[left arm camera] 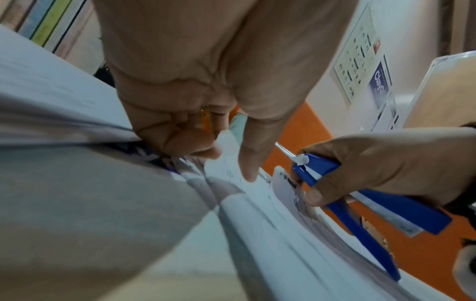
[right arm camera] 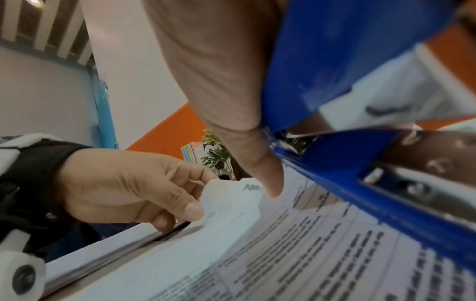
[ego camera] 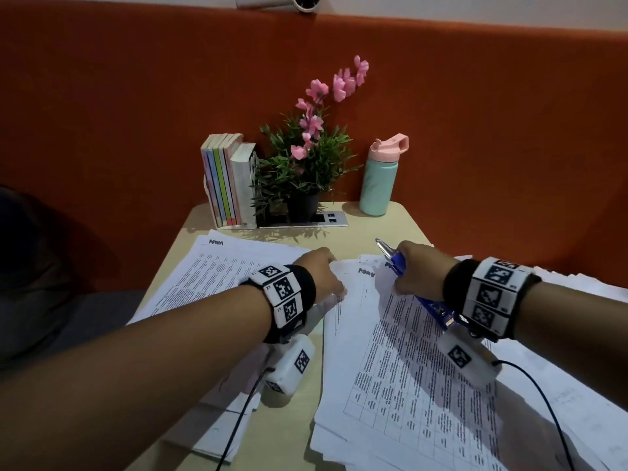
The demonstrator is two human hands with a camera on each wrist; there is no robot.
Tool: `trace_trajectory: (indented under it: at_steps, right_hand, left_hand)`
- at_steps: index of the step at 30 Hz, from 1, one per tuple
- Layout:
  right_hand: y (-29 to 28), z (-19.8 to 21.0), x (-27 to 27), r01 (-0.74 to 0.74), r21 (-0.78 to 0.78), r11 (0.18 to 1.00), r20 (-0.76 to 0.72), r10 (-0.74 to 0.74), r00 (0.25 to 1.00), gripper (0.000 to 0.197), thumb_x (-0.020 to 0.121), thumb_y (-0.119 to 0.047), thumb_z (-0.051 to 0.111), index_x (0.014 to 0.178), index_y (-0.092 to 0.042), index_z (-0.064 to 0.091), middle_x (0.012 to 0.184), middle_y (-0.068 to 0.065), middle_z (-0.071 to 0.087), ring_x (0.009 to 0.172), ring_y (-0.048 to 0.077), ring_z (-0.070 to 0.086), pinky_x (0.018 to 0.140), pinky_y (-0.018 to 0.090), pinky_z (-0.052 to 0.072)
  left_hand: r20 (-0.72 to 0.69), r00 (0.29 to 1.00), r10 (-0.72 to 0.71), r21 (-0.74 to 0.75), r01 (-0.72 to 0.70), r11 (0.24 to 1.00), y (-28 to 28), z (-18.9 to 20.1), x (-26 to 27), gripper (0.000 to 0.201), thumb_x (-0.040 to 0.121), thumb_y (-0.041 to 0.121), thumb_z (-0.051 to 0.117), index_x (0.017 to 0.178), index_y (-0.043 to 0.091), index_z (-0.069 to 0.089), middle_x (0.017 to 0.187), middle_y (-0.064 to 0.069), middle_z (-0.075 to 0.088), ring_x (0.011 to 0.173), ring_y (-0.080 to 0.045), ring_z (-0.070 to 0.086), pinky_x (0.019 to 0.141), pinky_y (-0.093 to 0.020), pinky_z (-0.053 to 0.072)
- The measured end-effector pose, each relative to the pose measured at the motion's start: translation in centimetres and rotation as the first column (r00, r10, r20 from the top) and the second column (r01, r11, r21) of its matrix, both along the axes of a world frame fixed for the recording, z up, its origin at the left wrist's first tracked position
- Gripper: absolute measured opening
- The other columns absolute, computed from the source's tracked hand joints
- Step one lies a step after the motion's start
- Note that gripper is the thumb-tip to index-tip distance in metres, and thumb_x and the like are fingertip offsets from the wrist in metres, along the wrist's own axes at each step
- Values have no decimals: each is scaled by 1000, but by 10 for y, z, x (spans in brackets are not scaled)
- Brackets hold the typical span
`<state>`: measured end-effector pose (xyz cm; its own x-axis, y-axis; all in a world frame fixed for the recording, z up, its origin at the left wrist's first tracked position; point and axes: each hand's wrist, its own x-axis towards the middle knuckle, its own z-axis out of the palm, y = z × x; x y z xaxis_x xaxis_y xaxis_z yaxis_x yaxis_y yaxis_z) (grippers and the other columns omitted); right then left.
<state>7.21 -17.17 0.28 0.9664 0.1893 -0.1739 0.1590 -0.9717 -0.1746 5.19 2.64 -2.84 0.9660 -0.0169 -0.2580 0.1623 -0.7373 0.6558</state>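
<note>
- The stapler (ego camera: 395, 263) is long and narrow, with a blue painted body and a bright metal nose. It sits tilted just above the far left corner of the right paper stack (ego camera: 390, 368), its two arms spread apart at the hinge.
- My right hand (ego camera: 419, 270) has its fingers curled firmly round the stapler's upper arm.
- My left hand (ego camera: 323, 271) pinches the far corner of the top sheets (ego camera: 343, 277) between thumb and fingertips. They are thin white paper, slightly lifted and curled, just beside the metal nose.
- The right paper stack has loose, fanned edges and is printed with a ruled grid of small text.
- The left paper stack (ego camera: 210, 270) lies flat, with dense print.
- The table (ego camera: 373, 229) has a smooth, pale, wood-toned top with rounded corners.
- At the far edge stand a row of thin upright books (ego camera: 226, 180), a potted plant (ego camera: 306, 164) with pink blossoms, and a mint cylindrical bottle (ego camera: 379, 178) with a pink lid.
</note>
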Motion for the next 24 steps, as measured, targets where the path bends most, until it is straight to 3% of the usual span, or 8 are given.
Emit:
trace_trajectory:
  at_steps: [3,6,9,12,14,16,21,24]
  right_hand:
    - [5,-2,-1,-12,68,998,80,6,997,29,83,-20,67,103,-17,46,84,1,54,69,14,50,52,28,35]
    - [8,2,-6,-67,187,980,149,39,988,30,87,-19,64,109,-20,43,89,2,56,71,15,50,53,26,35]
    - [12,6,-13,-148,249,957,197,100,975,29,90,-21,63,113,-20,45,95,4,59,76,20,52,54,24,35]
    - [16,8,-19,-187,301,935,235,117,965,28,90,-22,63,111,-21,45,92,3,58,77,21,53,56,26,37]
    - [20,9,-21,-199,325,925,264,113,958,24,90,-21,63,106,-21,45,87,2,57,74,21,52,55,25,36]
    - [23,10,-23,-199,352,915,285,98,954,23,89,-21,64,102,-21,45,83,-1,56,70,17,51,53,24,34]
    - [27,15,-26,-201,410,889,321,66,945,27,88,-21,66,105,-22,45,81,-9,51,68,13,48,51,13,29]
    - [34,20,-31,-214,438,873,321,71,945,44,88,-21,67,126,-20,45,90,-8,53,67,1,47,53,6,36]
  left_hand:
    - [63,998,4,-79,1,997,6,-2,-2,14,81,13,74,92,13,65,83,-3,61,76,-21,57,60,-24,43]
    - [117,993,24,-180,-3,984,13,-3,-6,7,85,17,71,85,11,66,75,-3,59,64,-17,52,55,-22,39]
    - [125,992,6,-332,37,942,17,2,-10,15,92,25,68,96,11,69,86,-3,70,71,-17,63,62,-23,49]
    - [124,992,-34,-445,86,891,18,6,-16,17,98,23,60,110,13,68,88,4,72,63,-1,66,55,-14,50]
    - [133,991,-6,-503,73,861,19,5,-19,18,99,21,59,113,14,68,97,3,75,80,-6,72,79,-25,58]
    - [132,991,34,-574,48,818,19,6,-23,20,98,19,59,116,15,68,108,-1,76,100,-21,72,99,-45,53]
    - [134,991,12,-670,81,738,16,15,-35,25,103,21,52,122,14,66,114,-4,74,107,-23,70,102,-44,51]
    - [185,982,-49,-594,151,790,14,21,-41,20,99,28,58,115,21,69,107,2,76,102,-14,71,94,-31,53]
